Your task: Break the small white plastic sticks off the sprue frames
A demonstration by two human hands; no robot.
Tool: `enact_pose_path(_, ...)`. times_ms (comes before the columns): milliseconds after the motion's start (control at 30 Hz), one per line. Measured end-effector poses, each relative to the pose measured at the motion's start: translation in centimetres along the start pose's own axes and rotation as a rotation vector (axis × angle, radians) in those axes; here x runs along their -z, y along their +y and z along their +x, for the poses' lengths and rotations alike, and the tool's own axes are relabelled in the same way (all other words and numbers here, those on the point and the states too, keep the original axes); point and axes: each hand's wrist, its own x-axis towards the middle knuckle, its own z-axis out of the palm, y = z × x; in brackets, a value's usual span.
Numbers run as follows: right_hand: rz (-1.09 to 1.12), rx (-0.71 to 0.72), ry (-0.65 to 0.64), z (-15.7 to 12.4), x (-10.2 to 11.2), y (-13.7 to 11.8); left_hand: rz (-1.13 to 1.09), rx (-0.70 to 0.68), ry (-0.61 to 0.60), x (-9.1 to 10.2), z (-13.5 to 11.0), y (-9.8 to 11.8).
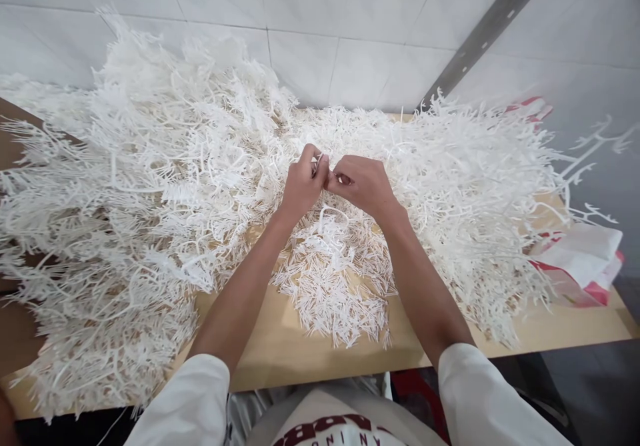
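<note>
My left hand [304,181] and my right hand [364,183] meet over the middle of the table, fingertips almost touching. The left is closed in a pinch, with a bit of a small white plastic piece [319,159] showing between thumb and finger. My right hand is also pinched closed; its fingers hide what it grips. Just below both hands lies a small heap of loose white sprigs [340,303], with a curved white stem [334,211] at its upper side. Branching white plastic stems are piled on the left [175,159] and on the right [465,186].
The wooden table [260,346] ends close to my body. A tiled wall [305,59] with a slanting metal strip [480,39] stands behind. At the right edge lies a red-and-white plastic bag [580,259]. Part of another person's arm [17,333] shows at far left.
</note>
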Motion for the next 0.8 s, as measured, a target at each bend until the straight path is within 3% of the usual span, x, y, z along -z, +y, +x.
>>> enact_pose_path(200,-0.099,0.073,0.121,-0.4,-0.9,0.3,-0.057,0.092,0.071,-0.6,0.0,1.0)
enact_pose_path(333,0.002,0.082,0.196,-0.3,-0.6,-0.8,-0.098,0.142,0.085,-0.3,0.2,0.6)
enact_pose_path(500,0.200,-0.070,0.281,0.1,1.0,-2.3,-0.257,0.172,0.082,1.1,0.8,-0.6)
enact_pose_path(667,0.292,-0.459,0.159,0.4,0.3,0.4,-0.358,0.135,0.021,0.9,1.1,-0.6)
enact_pose_path(800,0.499,-0.494,-0.010,0.5,-0.3,0.9,-0.343,0.121,-0.030,0.8,1.0,-0.7)
